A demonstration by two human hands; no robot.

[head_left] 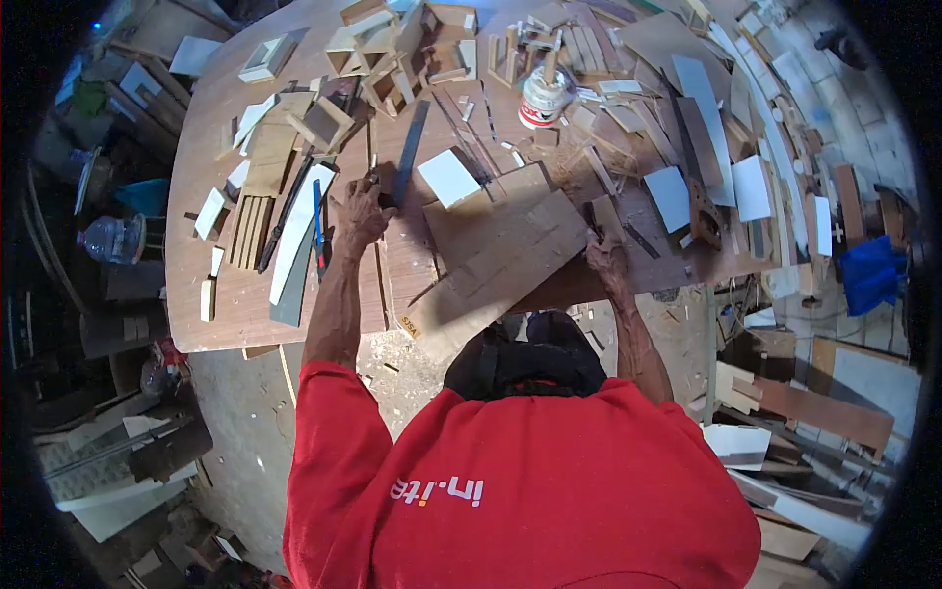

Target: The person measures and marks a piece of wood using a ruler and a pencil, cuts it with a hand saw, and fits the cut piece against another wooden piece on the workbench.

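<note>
My left hand [361, 212] is over the left part of the table, its fingers curled. A narrow strip rises just beyond its fingertips, and a dark flat metal strip [411, 147] lies close on its right. What the fingers hold, if anything, I cannot make out. My right hand [606, 255] is closed at the right end of a brown board [520, 257], beside a small wood piece [608, 218]. Something dark and narrow shows at its fingertips, its kind unclear. The board lies slanted, its lower left corner past the table's front edge.
A white tub [546, 98] stands among wood offcuts. A handsaw [703, 216] lies on the right, a blue-and-red tool [319, 228] on the left. Small wooden boxes [378, 54] sit at the back. A white square piece [449, 178] lies behind the board. Scrap wood surrounds the table [226, 329].
</note>
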